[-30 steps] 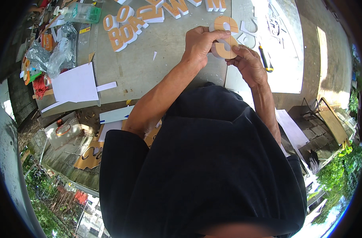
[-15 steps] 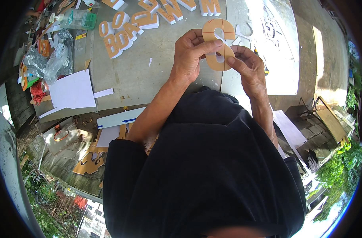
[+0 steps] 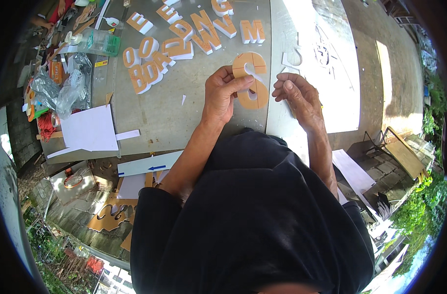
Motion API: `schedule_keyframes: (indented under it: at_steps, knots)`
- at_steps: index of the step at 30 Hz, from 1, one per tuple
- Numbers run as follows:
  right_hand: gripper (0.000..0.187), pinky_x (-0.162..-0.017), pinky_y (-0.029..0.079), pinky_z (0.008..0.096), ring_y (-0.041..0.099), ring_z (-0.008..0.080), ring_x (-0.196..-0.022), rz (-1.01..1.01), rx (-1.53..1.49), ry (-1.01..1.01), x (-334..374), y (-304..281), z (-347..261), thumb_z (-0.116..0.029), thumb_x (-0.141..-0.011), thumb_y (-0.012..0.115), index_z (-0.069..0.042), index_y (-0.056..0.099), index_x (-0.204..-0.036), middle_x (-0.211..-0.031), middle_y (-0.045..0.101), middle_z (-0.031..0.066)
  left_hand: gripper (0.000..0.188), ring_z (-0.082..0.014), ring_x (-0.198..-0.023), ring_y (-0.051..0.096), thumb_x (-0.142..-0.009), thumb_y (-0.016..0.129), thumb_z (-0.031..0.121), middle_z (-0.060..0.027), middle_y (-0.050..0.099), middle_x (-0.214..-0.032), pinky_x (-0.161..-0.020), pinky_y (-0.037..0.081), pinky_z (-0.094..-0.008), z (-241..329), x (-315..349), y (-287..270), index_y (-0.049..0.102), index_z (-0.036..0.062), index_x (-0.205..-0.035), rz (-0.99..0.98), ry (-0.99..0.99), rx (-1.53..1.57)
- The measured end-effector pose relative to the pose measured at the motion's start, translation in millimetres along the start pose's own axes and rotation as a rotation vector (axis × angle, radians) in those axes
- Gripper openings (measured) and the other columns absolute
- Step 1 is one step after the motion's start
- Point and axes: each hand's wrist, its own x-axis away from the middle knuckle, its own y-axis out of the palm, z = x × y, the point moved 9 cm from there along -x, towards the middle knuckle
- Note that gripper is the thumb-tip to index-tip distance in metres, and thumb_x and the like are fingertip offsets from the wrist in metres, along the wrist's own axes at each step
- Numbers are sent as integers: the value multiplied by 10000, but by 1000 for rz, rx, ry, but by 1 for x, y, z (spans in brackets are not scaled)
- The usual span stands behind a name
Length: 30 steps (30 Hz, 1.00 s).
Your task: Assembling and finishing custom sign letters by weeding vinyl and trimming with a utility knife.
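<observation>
My left hand (image 3: 219,98) grips an S-shaped letter (image 3: 257,100) by its left edge, thumb laid across its middle. The letter has a tan face with thin red lines and white sides, and is held up above the grey table. To its right and apart from it, my right hand (image 3: 304,100) has its fingers loosely bent and spread, with nothing seen in them. Several similar tan-faced letters with white sides stand on the table beyond my hands, among them an M-shaped letter (image 3: 253,32).
A white sheet (image 3: 338,93) covers the table's right part, with a curved white offcut (image 3: 293,60) on it. At left are a green-bottomed clear bottle (image 3: 101,43), crumpled plastic bags (image 3: 69,93) and a white board (image 3: 92,128). Another person's hand (image 3: 40,21) shows at far upper left.
My right hand has let go of the S-shaped letter and sits apart to its right. My left hand has shifted slightly left and nearer with the letter. The view has also shifted.
</observation>
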Motion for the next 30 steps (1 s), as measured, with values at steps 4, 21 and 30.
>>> schedule_keyframes:
  at_steps: [4,21,30]
  knots:
    - [568,-788,555,368,678,237,-848,126,148,-77,-45,-43,-20,-443,-935,683,94,662,-1119,-921,688,196,337,-152,-882,712,-805,786,62,-117,721,-982,-778,569,-283,-6,7,-37,632,-31,-1090,32,1,-35]
    - [641,-1001,516,439,617,404,-1178,-172,-262,-102,-378,-4,-149,-343,-1075,411,169,275,-1437,-1328,545,333,404,-184,-886,695,-725,807,37,-110,722,-976,-861,533,-337,-4,28,-124,651,-16,-1094,105,-114,-218]
    - [137,-720,593,363,683,226,-805,-498,-450,126,-520,11,-136,-41,-1005,519,25,605,-1088,-914,691,142,432,-172,-899,690,-689,824,71,-95,727,-975,-848,536,-336,8,3,-108,670,1,-1087,55,-147,-324]
